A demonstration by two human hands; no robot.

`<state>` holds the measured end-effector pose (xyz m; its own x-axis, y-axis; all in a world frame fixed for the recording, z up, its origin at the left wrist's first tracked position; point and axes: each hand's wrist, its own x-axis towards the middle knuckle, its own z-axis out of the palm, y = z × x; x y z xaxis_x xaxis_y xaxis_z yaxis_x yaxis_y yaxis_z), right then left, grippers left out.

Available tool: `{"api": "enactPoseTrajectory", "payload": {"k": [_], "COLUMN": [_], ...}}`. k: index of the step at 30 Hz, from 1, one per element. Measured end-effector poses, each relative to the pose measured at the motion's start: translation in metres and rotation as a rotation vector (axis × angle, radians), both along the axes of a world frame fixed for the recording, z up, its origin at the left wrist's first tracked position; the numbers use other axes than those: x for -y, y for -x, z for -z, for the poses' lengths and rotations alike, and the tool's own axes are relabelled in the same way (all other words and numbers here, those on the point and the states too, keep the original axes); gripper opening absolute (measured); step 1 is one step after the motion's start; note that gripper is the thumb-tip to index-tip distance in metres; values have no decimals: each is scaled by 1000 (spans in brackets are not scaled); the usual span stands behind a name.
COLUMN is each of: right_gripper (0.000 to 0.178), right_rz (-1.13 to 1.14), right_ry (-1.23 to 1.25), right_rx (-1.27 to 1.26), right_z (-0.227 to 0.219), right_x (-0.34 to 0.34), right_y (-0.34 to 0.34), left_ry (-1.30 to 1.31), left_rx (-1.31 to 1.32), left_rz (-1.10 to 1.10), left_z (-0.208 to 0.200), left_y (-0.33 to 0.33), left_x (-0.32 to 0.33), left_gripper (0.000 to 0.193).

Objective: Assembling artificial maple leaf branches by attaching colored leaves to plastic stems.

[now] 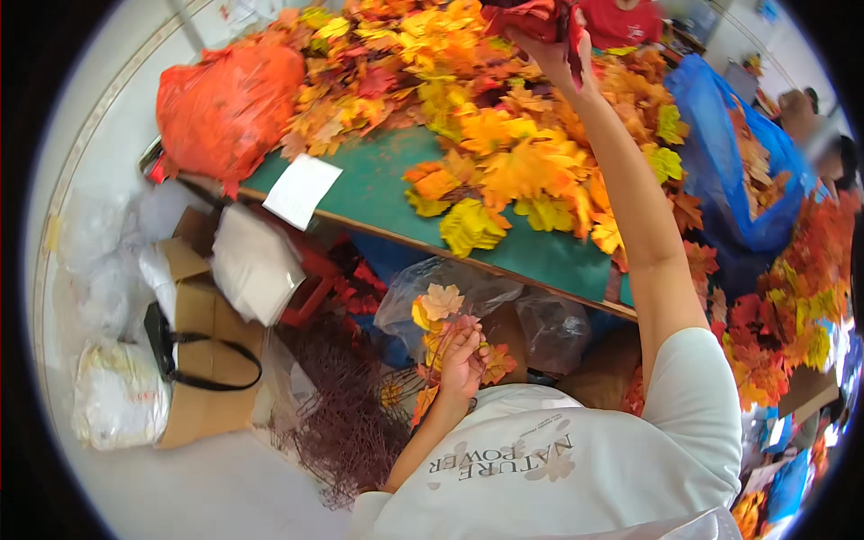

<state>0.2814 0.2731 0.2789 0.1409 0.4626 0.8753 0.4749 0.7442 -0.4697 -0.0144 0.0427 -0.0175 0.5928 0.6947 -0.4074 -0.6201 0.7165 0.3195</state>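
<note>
Near my body, in front of the shirt, my left hand (462, 360) is closed round a spray of artificial maple leaves (442, 304), peach, yellow and orange. Several of its leaves stick out above and below the fingers. My right arm stretches far across the green table, and my right hand (576, 67) grips a bunch of dark red artificial leaves (529, 20) at the upper edge of the view. Under that arm lies a big heap of yellow, orange and red artificial leaves (522, 162). The stems inside both hands are hidden.
The green table (378, 171) carries a red plastic bag (225, 112) and a white paper (303, 191). At right stands a blue bag (733, 162) of leaves. Dark twiggy stems (346, 414) and a cardboard box (211, 360) lie lower left. A person in red (621, 22) sits opposite.
</note>
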Motion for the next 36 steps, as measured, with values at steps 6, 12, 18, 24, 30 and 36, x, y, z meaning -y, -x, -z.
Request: {"api": "enactPoseTrajectory", "payload": {"k": [6, 12, 18, 24, 30, 36], "right_gripper": [30, 81, 67, 38, 13, 10], "right_rz": [745, 336, 375, 629, 538, 585], "right_ry": [696, 1089, 791, 481, 561, 492], "right_rx": [886, 861, 747, 1043, 883, 978], "right_z": [-6, 59, 57, 62, 68, 72], "right_x": [146, 171, 192, 199, 197, 193], "right_y": [-40, -70, -83, -80, -100, -104], "left_ry": [0, -50, -51, -81, -73, -66], "left_rx": [10, 45, 51, 41, 19, 35], "left_rz": [72, 207, 200, 203, 215, 219], "left_z": [-1, -8, -14, -15, -19, -22], "left_y": [-16, -37, -33, -31, -32, -31], "left_x": [19, 34, 48, 50, 52, 50], "left_gripper": [15, 14, 16, 16, 16, 17]}}
